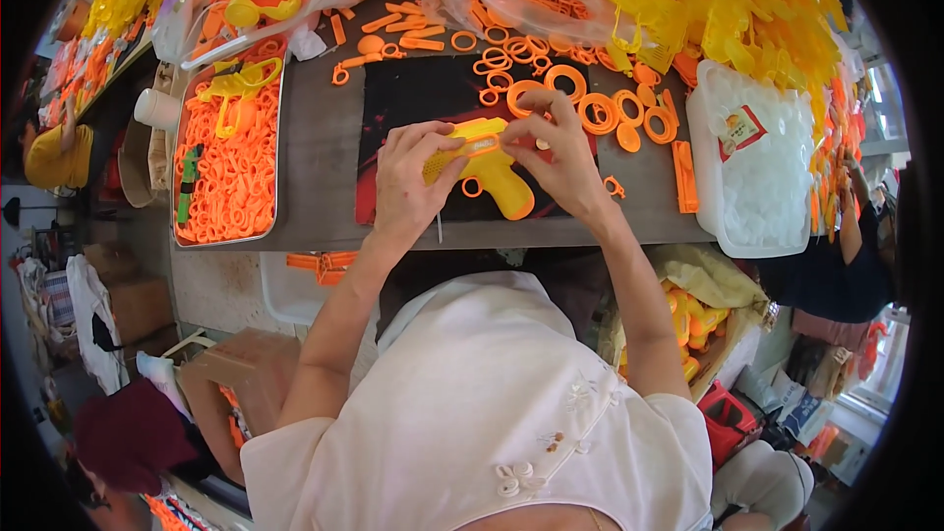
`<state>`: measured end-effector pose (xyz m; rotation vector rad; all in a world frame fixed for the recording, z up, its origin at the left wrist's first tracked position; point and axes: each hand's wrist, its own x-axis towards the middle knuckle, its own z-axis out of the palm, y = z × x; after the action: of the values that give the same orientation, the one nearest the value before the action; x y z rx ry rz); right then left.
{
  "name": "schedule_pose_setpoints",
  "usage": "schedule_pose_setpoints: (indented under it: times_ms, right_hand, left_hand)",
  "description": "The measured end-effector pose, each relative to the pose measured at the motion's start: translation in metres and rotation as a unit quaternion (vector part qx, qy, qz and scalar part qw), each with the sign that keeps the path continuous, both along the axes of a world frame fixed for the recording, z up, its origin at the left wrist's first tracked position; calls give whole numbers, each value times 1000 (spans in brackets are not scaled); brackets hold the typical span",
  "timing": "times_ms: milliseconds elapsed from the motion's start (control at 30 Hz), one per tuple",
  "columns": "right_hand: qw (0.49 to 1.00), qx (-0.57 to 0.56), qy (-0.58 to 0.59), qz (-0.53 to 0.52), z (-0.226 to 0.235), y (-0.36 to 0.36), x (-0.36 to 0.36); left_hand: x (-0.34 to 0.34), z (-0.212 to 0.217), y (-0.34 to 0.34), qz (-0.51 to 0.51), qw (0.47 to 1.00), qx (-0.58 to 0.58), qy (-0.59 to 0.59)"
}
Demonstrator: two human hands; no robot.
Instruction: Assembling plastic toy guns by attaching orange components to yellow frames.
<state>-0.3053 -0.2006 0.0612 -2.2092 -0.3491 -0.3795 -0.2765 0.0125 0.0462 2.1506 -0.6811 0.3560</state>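
Observation:
A yellow toy gun [506, 189] with orange trim along its grip is held over a dark mat [393, 88] near the table's front edge. My left hand [411, 175] is closed round its left end, thumb and fingers gripping the body. At the other end, my right hand [559, 155] pinches the gun with thumb and forefinger; whether a small part sits between those fingertips cannot be made out. An orange ring [472, 187] shows just below the body, by the grip. Several orange rings and discs [598, 114] lie beyond my right hand.
To the left stands a metal tray [276, 177] heaped with orange pieces, a green piece [188, 182] on top. At right is a clear tub [710, 182] of whitish translucent parts. Yellow parts [728, 0] pile up at the back. Below, a box holds yellow pieces [693, 320]. Other people are nearby.

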Motion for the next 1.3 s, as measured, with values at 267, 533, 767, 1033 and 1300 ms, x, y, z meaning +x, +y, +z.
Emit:
schedule_pose_setpoints:
  times_ms: [267, 533, 767, 1033, 1300]
  right_hand:
    - [993, -8, -5, 114, -5, 10, 3]
    - [914, 239, 322, 68, -13, -4, 28]
    - [910, 229, 338, 77, -8, -1, 29]
    - [985, 120, 122, -36, -22, 17, -44]
    - [728, 439, 251, -463, -15, -83, -296]
  left_hand:
    - [4, -1, -1, -16, 1000, -10, 16]
    - [3, -2, -1, -10, 1000, -1, 6]
    - [-2, 1, 1, -18, 999, 16, -21]
    - [-7, 14, 15, -94, 988, -36, 114]
    - [-21, -2, 27, -7, 954, -147, 260]
